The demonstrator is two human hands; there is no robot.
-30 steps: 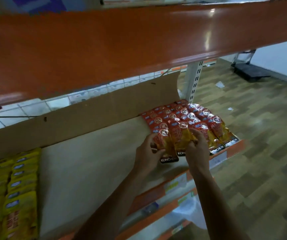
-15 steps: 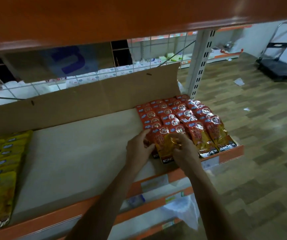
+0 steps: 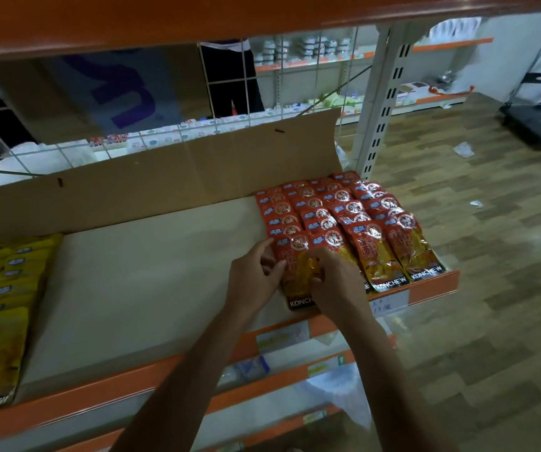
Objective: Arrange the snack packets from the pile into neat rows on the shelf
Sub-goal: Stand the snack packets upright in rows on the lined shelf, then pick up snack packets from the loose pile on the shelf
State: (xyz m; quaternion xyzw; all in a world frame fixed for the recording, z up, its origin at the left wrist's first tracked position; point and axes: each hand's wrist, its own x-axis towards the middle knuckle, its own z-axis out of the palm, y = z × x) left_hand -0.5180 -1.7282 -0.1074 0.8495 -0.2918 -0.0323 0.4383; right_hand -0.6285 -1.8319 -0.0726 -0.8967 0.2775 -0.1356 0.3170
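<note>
The left hand and right hand each have a pinching grip on the shiny red-and-yellow plastic snack packet at the front of the pale flat shelf, so lay it flat and straight, with its bottom edge level with the red packets next to it.

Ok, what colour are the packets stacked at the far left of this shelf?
Yellow packets; head view shows them.

A single head-worn view is provided. The shelf is viewed from in front of its front edge, forward and downward, at close range, beneath the upper shelf.
</note>
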